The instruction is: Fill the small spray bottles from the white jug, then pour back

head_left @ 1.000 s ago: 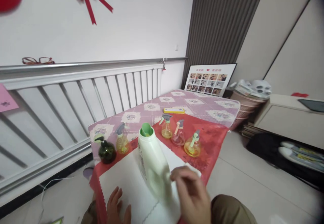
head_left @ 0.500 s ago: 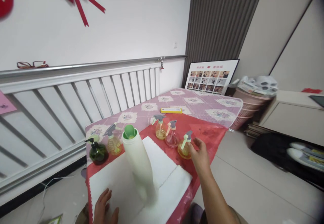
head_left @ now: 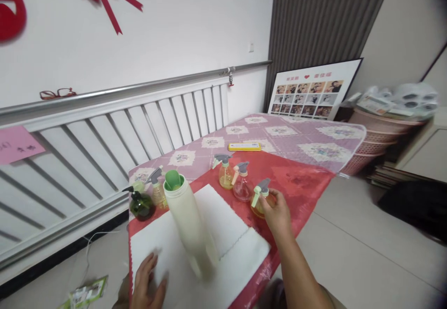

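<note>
My right hand (head_left: 276,212) is wrapped around a small round amber spray bottle (head_left: 259,200) with a pale green trigger, standing on the red cloth (head_left: 300,181). My left hand (head_left: 146,283) lies flat with fingers spread on the white cloth (head_left: 223,220) at the table's near edge. A tall pale green bottle (head_left: 190,227) with an open green spout stands upright on the white cloth between my hands. Behind the held bottle stand a pinkish spray bottle (head_left: 240,187) and a yellow one (head_left: 224,174).
A dark green pump bottle (head_left: 140,204) and another amber sprayer (head_left: 157,190) stand at the table's left edge. A yellow flat case (head_left: 244,147) lies farther back on the pink patterned tablecloth (head_left: 314,139). White railing runs along the left; pink baskets (head_left: 377,136) at right.
My right hand left the tall green bottle, reached forward and closed on the nearest amber spray bottle. The tall bottle now stands upright. My left hand stays on the white cloth.
</note>
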### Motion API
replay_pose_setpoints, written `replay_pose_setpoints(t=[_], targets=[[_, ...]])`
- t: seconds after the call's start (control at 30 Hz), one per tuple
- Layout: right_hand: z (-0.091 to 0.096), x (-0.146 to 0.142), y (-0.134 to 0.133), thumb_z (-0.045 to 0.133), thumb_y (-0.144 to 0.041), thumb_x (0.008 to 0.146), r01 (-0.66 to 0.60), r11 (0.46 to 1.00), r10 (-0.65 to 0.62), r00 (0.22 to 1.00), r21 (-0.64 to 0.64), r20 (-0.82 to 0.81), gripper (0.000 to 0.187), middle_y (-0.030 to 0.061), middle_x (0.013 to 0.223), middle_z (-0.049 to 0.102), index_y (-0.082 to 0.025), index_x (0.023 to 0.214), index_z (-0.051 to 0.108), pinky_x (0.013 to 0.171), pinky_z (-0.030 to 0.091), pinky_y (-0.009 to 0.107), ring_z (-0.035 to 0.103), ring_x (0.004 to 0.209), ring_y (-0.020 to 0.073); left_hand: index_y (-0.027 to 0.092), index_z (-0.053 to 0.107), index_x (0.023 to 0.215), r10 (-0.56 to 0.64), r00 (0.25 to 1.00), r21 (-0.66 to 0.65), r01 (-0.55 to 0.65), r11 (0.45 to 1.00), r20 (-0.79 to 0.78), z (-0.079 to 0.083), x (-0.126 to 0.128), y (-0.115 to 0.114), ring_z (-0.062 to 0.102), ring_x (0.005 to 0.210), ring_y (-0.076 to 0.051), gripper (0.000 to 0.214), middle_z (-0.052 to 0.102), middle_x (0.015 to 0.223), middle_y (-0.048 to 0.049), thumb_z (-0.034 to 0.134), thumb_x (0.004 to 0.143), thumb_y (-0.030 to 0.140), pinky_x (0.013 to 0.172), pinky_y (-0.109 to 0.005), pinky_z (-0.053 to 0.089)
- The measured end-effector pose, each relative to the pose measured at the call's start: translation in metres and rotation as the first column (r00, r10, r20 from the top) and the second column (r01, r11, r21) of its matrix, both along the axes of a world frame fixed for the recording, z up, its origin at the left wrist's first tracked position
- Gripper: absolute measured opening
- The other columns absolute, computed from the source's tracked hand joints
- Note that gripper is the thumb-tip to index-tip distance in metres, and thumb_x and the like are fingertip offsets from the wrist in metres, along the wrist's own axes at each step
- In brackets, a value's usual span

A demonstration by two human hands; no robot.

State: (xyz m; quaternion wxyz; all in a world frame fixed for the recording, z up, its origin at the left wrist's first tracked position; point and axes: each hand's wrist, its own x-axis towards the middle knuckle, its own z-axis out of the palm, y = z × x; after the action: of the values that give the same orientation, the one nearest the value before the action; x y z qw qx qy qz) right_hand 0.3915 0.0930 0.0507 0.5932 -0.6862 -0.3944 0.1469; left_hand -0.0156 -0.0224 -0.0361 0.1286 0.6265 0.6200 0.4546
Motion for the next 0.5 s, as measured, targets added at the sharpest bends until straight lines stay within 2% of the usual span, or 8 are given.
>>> replay_pose_setpoints(t=[0.13, 0.27, 0.4, 0.5], targets=[[-0.004, -0.002, -0.004, 0.065, -0.045, 0.066, 0.041, 0.999, -0.04, 0.999, 0.03, -0.023, 0.042, 0.0103, 0.103, 0.067, -0.021, 0.101, 0.061, 0.089, 0.044, 0.046, 0.06, 0.099, 0.0295, 0.023, 0.052, 0.124, -0.026, 1.0, -0.05, 0.026, 0.998, -0.002, 0.007, -0.002, -0.002, 0.049, 0.126, -0.028, 0.045, 0.049, 0.137, -0.0108, 0.06, 0.082, 0.037, 0.096, -0.044, 0.052], [-0.006, -0.011, -0.009, 0.063, -0.045, 0.065, 0.079, 0.99, -0.069, 0.993, 0.119, -0.092, 0.045, 0.0092, 0.101, 0.067, -0.02, 0.103, 0.06, 0.086, 0.047, 0.042, 0.063, 0.093, 0.0253, 0.023, 0.051, 0.125, -0.045, 0.998, -0.078, 0.048, 0.996, 0.038, 0.01, -0.001, -0.003, 0.049, 0.127, -0.028, 0.045, 0.047, 0.139, -0.0115, 0.06, 0.082, 0.033, 0.097, -0.046, 0.051], [0.012, -0.022, -0.023, 0.064, -0.047, 0.064, 0.105, 0.974, -0.075, 0.985, 0.201, -0.154, 0.047, 0.0077, 0.095, 0.068, -0.019, 0.102, 0.058, 0.077, 0.05, 0.036, 0.064, 0.083, 0.0212, 0.023, 0.049, 0.128, -0.068, 0.994, -0.066, 0.073, 0.995, 0.082, 0.015, 0.003, -0.004, 0.049, 0.128, -0.028, 0.046, 0.046, 0.141, -0.012, 0.058, 0.083, 0.031, 0.1, -0.047, 0.048], [0.031, -0.027, -0.045, 0.069, -0.048, 0.062, 0.121, 0.981, -0.098, 0.984, 0.154, -0.151, 0.042, 0.0057, 0.077, 0.067, -0.018, 0.09, 0.061, 0.062, 0.049, 0.032, 0.062, 0.066, 0.0199, 0.023, 0.044, 0.132, -0.102, 0.989, -0.085, 0.112, 0.99, 0.11, 0.019, 0.004, -0.007, 0.046, 0.13, -0.028, 0.051, 0.046, 0.141, -0.0129, 0.057, 0.084, 0.032, 0.105, -0.049, 0.043]])
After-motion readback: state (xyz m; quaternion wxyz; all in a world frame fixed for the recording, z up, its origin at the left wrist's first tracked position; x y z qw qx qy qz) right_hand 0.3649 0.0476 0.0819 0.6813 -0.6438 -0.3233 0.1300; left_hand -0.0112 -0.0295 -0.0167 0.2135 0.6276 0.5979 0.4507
